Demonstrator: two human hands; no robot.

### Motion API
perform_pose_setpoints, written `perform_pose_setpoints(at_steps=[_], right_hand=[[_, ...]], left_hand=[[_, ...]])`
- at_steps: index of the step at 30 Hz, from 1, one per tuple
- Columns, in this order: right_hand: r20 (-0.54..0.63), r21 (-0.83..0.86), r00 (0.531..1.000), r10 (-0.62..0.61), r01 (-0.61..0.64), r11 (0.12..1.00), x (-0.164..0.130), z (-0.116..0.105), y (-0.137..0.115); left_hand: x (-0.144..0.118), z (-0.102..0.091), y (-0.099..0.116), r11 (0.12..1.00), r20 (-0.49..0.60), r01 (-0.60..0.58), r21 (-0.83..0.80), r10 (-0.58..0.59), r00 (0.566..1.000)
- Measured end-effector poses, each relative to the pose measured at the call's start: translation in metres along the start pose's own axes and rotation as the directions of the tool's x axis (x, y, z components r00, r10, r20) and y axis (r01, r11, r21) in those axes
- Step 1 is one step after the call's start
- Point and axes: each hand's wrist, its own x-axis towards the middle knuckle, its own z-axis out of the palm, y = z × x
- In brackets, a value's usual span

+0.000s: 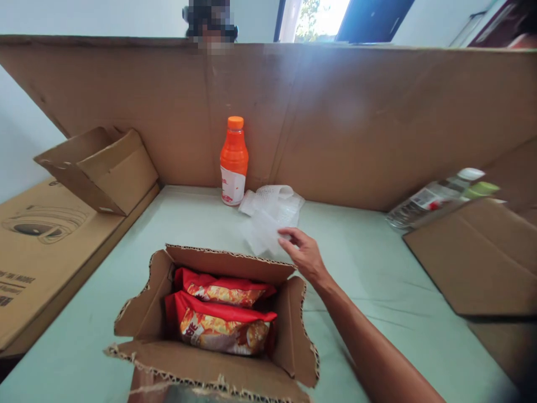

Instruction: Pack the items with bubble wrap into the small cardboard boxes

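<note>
My right hand [302,254] reaches forward over the table and pinches the near edge of a white foam wrap sheet [271,215] lying on the pale green surface. Just behind the sheet stands an orange drink bottle [234,161], upright against the cardboard wall. Close in front of me sits an open cardboard box [142,310] with its flaps up, holding two red and orange snack packets [222,324]. My left hand is out of view.
A tall cardboard wall [356,123] closes off the back. An empty open box [107,168] rests on a flat printed carton [42,246] at the left. Flat cardboard [474,257] and clear plastic bottles [436,198] lie at the right. A person's head shows behind the wall.
</note>
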Motion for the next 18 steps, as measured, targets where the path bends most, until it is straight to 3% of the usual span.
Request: perform_pose_setpoints(at_steps=[4,7,9,11,13,14,16,18], right_hand=[[-0.173,0.031,0.941,0.291,-0.290,0.956,-0.073,-0.072,0.029],[-0.342,-0.039,0.884,0.319,-0.353,0.935,-0.119,-0.103,0.034],[-0.383,-0.052,0.878,0.287,-0.331,0.942,-0.141,-0.109,0.025],[-0.279,-0.031,0.928,0.247,-0.266,0.963,-0.158,-0.102,0.010],[-0.050,-0.016,0.988,0.145,-0.146,0.989,-0.170,-0.083,-0.008],[0.079,-0.009,0.994,0.069,-0.069,0.998,-0.175,-0.070,-0.017],[0.277,0.015,0.958,-0.072,0.071,0.997,-0.182,-0.043,-0.030],[0.327,0.029,0.933,-0.149,0.148,0.989,-0.184,-0.020,-0.036]], left_hand=[[-0.017,-0.026,-0.003,0.999,0.029,-0.021,0.029,0.020,0.999],[-0.021,-0.030,0.001,0.997,0.067,-0.069,0.043,0.066,0.996],[-0.023,-0.027,0.004,0.997,0.070,-0.075,0.020,0.074,0.995],[-0.027,-0.022,0.006,0.997,0.045,-0.073,-0.019,0.074,0.996],[-0.030,-0.019,0.007,0.995,0.022,-0.076,-0.063,0.077,0.997],[-0.032,-0.017,0.006,0.994,0.016,-0.075,-0.079,0.077,0.997],[-0.031,-0.014,0.005,0.993,0.005,-0.072,-0.089,0.072,0.997],[-0.026,-0.011,0.006,0.994,0.004,-0.061,-0.085,0.062,0.998]])
